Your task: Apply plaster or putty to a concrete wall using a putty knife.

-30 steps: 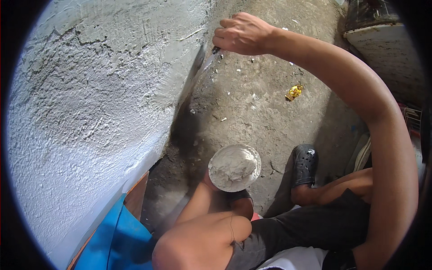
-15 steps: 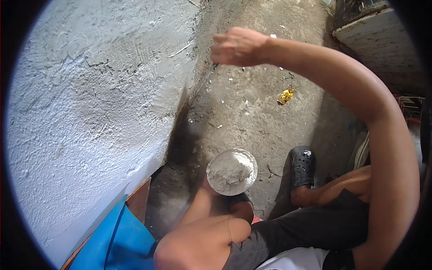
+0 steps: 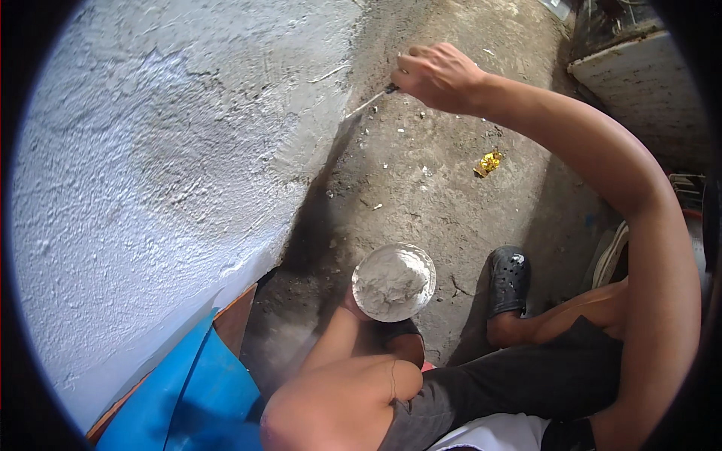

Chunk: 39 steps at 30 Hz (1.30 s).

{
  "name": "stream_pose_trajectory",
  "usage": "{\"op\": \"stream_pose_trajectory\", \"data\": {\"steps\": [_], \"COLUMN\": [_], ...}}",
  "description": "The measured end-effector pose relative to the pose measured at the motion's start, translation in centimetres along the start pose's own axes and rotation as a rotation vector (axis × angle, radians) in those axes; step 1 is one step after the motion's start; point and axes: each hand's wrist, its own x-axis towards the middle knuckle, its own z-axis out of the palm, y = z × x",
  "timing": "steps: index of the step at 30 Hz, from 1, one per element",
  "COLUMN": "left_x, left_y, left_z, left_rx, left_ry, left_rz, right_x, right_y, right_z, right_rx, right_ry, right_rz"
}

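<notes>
Reaching far forward, my right hand (image 3: 440, 75) is closed around the dark handle of a putty knife (image 3: 369, 103), whose thin blade shows edge-on. Its tip meets the lower edge of the rough white-and-grey plastered wall (image 3: 218, 128), or lies just in front of it; I cannot tell which. Low in front of me, my left hand (image 3: 353, 304) supports a round bowl (image 3: 432, 295) from below and its left side. Wet, pale grey plaster (image 3: 387, 282) heaps inside the bowl. Most of the left hand's fingers are hidden under it.
Bits of debris and a crumpled gold wrapper (image 3: 488, 162) lie on the rough concrete floor (image 3: 429, 203). A blue sheet (image 3: 188, 383) and a brown board (image 3: 235, 322) stand at lower left. My black clog (image 3: 508, 282) is right of the bowl; a pale, worn box-like object (image 3: 639, 83) stands far right.
My right hand has shifted right, and the putty knife blade now shows clearly instead of being blurred. The bowl stays in my left hand. The whole view has turned slightly.
</notes>
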Motion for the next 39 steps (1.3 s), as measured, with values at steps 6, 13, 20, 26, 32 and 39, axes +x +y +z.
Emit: {"op": "stream_pose_trajectory", "data": {"steps": [6, 13, 20, 26, 32, 39], "left_x": [0.3, -0.6, 0.7, 0.5, 4.1, 4.4], "left_y": [-0.8, 0.2, -0.4, 2.5, 2.2, 1.9], "left_z": [-1.3, -5.6, 1.9, 4.3, 9.5, 13.0], "left_rx": [-0.086, -0.11, -0.105, -0.223, 0.066, -0.07], "left_ry": [-0.08, -0.023, -0.081, -0.296, 0.013, -0.109], "left_rz": [0.012, 0.051, 0.057, 0.14, 0.41, 0.46], "right_x": [-0.8, 3.8, -4.9, -10.3, -12.7, -14.2], "right_y": [-3.5, -0.5, 8.4, 5.5, 1.0, -5.2], "right_z": [0.6, -1.0, -8.3, -6.9, -7.9, -9.7], "right_rx": [-0.054, -0.025, 0.049, 0.19, 0.631, 1.005], "right_ry": [0.01, 0.196, 0.042, 0.083, -0.047, -0.131], "right_rz": [-0.211, -0.25, -0.33, -0.213, 0.034, 0.152]}}
